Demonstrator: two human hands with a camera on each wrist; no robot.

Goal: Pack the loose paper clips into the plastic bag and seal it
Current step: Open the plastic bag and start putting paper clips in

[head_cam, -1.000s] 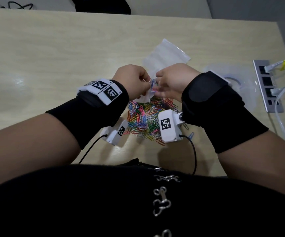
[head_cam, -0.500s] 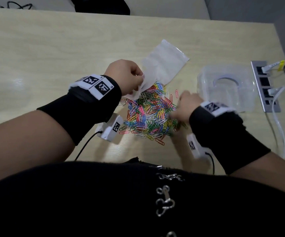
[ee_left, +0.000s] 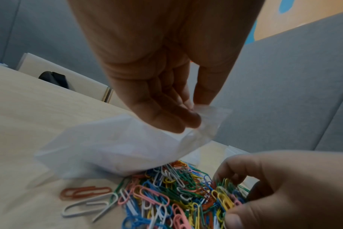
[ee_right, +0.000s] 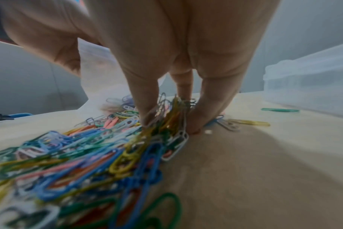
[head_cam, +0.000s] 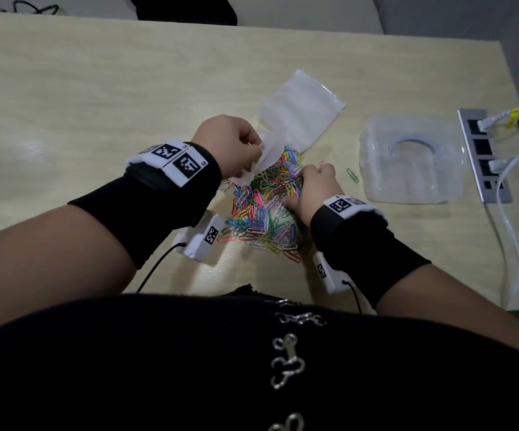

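Plastic bag (head_cam: 295,119) — pinched at its mouth edge by the left hand (head_cam: 227,147), unsealed, contents unclear (film cloudy) — is held over the paper clips (head_cam: 264,209), heaped loose on the table (head_cam: 96,88), a bunch gripped by the right hand (head_cam: 314,188); packing is judged barely begun.

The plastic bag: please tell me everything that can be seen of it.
The plastic bag is small, flat, translucent whitish film, slightly crumpled. The left hand pinches its near end and lifts it; the far end lies on the table. It slopes over the far edge of the paper clips. No clips show inside. Whether its mouth is open, I cannot tell.
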